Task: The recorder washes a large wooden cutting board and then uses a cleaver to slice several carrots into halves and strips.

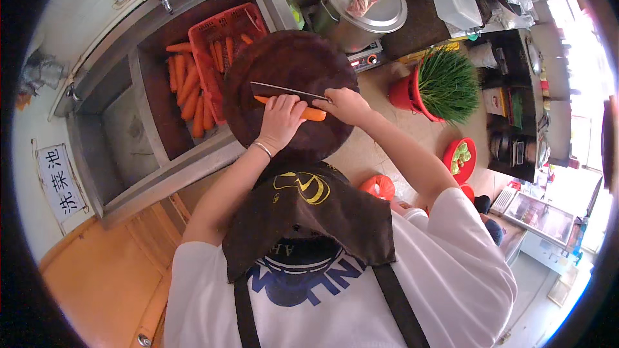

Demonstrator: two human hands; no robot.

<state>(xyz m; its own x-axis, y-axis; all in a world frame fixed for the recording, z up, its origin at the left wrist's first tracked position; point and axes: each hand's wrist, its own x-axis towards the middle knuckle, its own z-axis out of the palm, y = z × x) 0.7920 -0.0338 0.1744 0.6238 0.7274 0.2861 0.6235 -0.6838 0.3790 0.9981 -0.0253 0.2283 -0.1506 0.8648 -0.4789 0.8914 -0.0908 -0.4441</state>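
A peeled-looking orange carrot [314, 114] lies on a round dark wooden chopping block [300, 58]. My left hand [282, 118] presses down over its middle, fingers curled around it. My right hand [346, 106] grips the handle end of a knife [285, 89], whose thin blade runs along the far side of the carrot and points left. The blade's lower edge is partly hidden by the carrot and my left fingers. To the block's left, a red plastic basket [209, 65] holds several carrots, and more carrots [188, 77] are heaped beside it.
Basket and heap sit in a steel double sink [147, 101] with taps. A lidded steel pot [367, 0] stands beyond the block. On the floor at right are a red bucket of green chives [447, 84] and a red basin [459, 159] with cut vegetables.
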